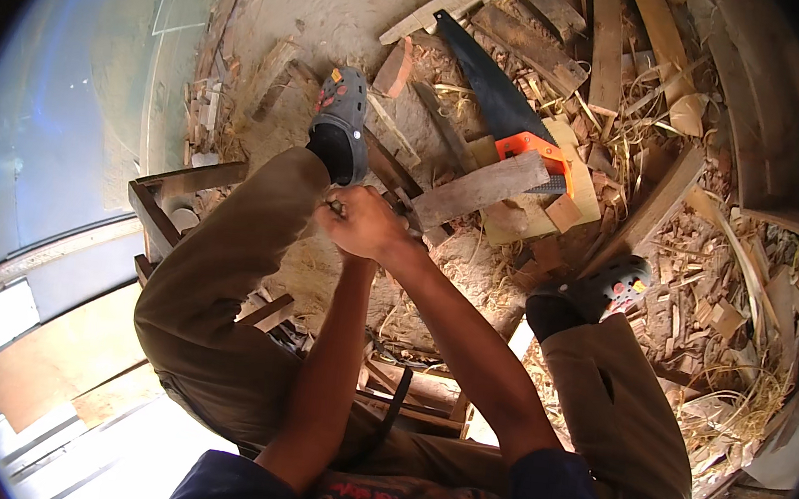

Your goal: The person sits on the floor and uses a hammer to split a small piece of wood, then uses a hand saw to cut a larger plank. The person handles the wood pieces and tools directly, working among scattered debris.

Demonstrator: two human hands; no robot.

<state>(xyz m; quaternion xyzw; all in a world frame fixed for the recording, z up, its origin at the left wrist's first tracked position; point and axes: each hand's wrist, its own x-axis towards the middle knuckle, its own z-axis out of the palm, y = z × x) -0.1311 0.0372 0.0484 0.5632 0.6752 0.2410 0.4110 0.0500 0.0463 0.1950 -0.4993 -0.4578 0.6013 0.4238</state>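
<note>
We see both hands joined in front of the knees, just above the middle of the view. The left hand (350, 214) and the right hand (377, 233) are pressed together around something small and dark; the fingers are curled tight, but we cannot tell what exactly they clamp, because the hands hide it. It lies just beside the near end of a grey plank (478, 190), which runs from the hands toward 2 o'clock.

We judge that the step in hand is a close work on this small piece, with the plank near it. The next move calls for a firm grip and a steady pull or turn, with short motion only.

At 1 o'clock from the hands a hand saw (505, 106) with an orange handle lies on the wood scraps (704, 279), its black blade pointing to 11 o'clock, well apart from the fingers. The left shoe (340, 119) stands at 12 o'clock, very near the hands; the right shoe (597, 293) is at 3 o'clock. A wooden frame (168, 203) stands at 9 o'clock. Open room is small between the knees; the sandy floor (336, 12) at 12 o'clock is more free.
</note>
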